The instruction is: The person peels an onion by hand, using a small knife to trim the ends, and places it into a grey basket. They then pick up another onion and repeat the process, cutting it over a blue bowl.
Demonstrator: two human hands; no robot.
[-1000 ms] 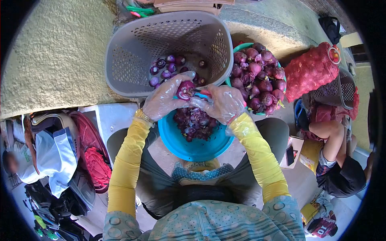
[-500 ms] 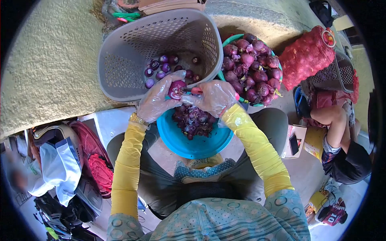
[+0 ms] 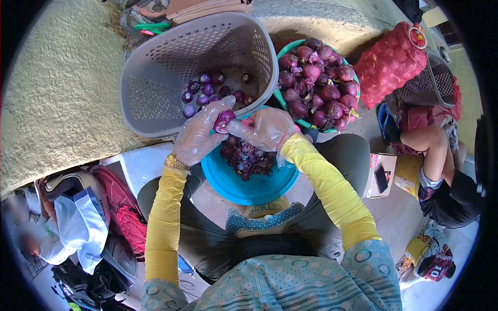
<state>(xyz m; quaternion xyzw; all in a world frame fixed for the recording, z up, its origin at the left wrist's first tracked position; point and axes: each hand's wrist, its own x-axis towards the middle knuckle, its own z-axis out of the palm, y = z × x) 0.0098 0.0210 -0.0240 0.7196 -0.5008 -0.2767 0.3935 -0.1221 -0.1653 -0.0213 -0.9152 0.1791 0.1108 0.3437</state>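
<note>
In a clear plastic glove, my left hand point(image 3: 197, 133) is closed round a red onion point(image 3: 223, 121), partly peeled, with a pale cut end. My right hand point(image 3: 268, 128), also gloved, grips a small knife point(image 3: 249, 123); a bit of its red handle shows and the blade is mostly hidden. Its thumb touches the onion. Below both hands sits a blue basin point(image 3: 249, 194) holding onion skins and scraps point(image 3: 248, 161). Just beyond my left hand, a grey perforated basket point(image 3: 155, 85) has several peeled purple onions point(image 3: 208, 89) at its bottom.
A green tub point(image 3: 280, 98) heaped with unpeeled red onions point(image 3: 314, 85) stands right of the basket. Beyond it leans a red mesh sack point(image 3: 386, 65). A phone point(image 3: 381, 179) lies on a carton point(image 3: 374, 191) beside my right knee. Another person point(image 3: 436, 160) sits at the right. Bags point(image 3: 111, 197) lie at the left.
The onion has turned in my left hand. My right hand has moved slightly left and down, its thumb now against the onion; the knife blade, visible before, is mostly hidden. The view has shifted slightly.
</note>
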